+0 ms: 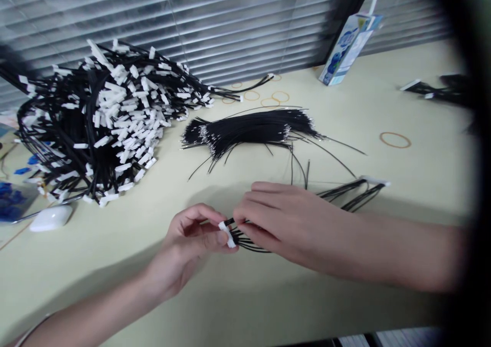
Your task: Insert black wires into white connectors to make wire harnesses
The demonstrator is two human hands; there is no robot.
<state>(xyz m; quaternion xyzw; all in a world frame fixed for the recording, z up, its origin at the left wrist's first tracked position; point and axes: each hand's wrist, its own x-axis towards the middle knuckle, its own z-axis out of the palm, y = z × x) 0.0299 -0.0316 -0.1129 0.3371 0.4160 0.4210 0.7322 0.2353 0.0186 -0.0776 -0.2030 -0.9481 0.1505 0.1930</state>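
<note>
My left hand (190,242) pinches a small white connector (227,234) between thumb and fingers. Thin black wires (251,244) fan out of that connector to the right. My right hand (286,219) lies over these wires and grips them right beside the connector. The same wires run on under my right hand to a second white connector (375,181) lying on the pale table (268,296). Just behind my hands lies a loose bundle of black wires (249,129) with bare ends.
A big heap of finished black harnesses with white connectors (99,116) fills the left. A white mouse (50,217) lies near it. Rubber bands (395,139) are scattered about; a small blue-white carton (351,42) stands at the back by the blinds.
</note>
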